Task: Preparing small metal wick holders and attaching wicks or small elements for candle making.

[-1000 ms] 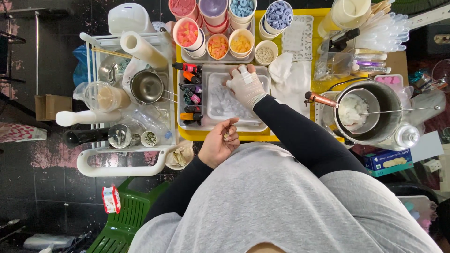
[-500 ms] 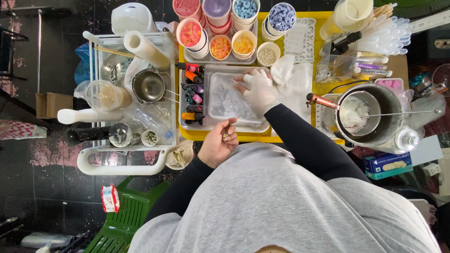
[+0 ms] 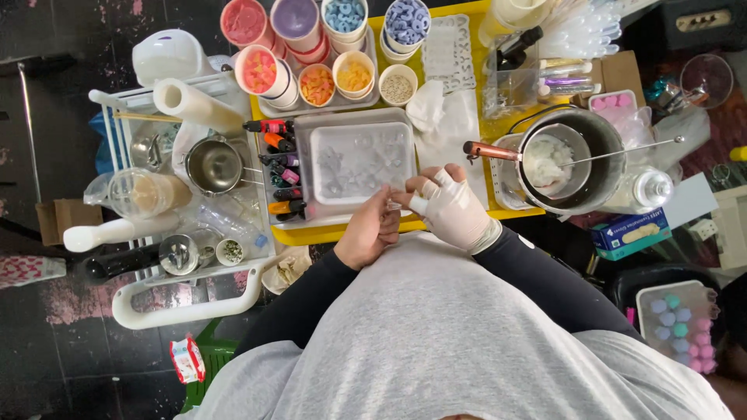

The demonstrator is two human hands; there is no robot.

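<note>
Meeting at the near edge of the mould tray (image 3: pixel 359 162), your left hand (image 3: pixel 369 232) pinches the gloved right hand (image 3: pixel 454 210) at its fingertip. Right fingers are loosely curled, holding nothing I can see; tray lies straight ahead, its long axis crosswise.

My 2 hands meet at the tray's near edge: left hand (image 3: pixel 367 235) touching right hand (image 3: pixel 452 208). Just beyond them, the mould box (image 3: pixel 358 162) sits on the tray (image 3: pixel 311 233). Dye bottles (image 3: pixel 280 167) line its left side. Cups (image 3: pixel 327 47) stand behind it. Pot (image 3: pixel 572 159) right of the hands, small pan (image 3: pixel 214 165) on the cart, left.
</note>
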